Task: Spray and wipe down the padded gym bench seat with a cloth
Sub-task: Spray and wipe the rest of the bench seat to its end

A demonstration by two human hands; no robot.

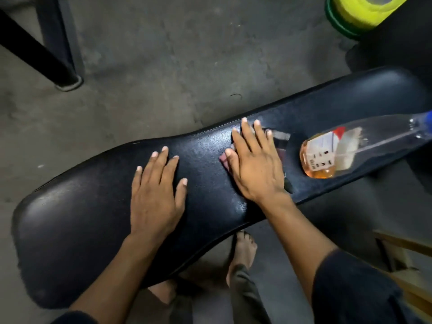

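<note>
- We see the padded bench seat (93, 218) running from the lower left of the frame to the upper right, black and glossy, filling the middle of the view.
- The left hand (155, 195) lies flat on the seat at centre left, fingers spread wide and holding nothing; we judge that it braces the body.
- The right hand (254, 164) presses down at centre, fingers extended and slightly apart, palm flat on a cloth (224, 160); we judge this flat press spreads the wiping force.
- The cloth shows only as a pinkish edge left of the thumb and a dark corner below the wrist; its size and colour are hard to make out.
- The spray bottle (327, 153) lies on its side on the seat at centre right, just beside the right hand, amber liquid pooled at its base; its blue head is cut off by the right edge.
- A dull patch near the bottle may be spray film; we cannot tell.
- A yellow and green object (355, 12) at the upper right is blurred.
</note>
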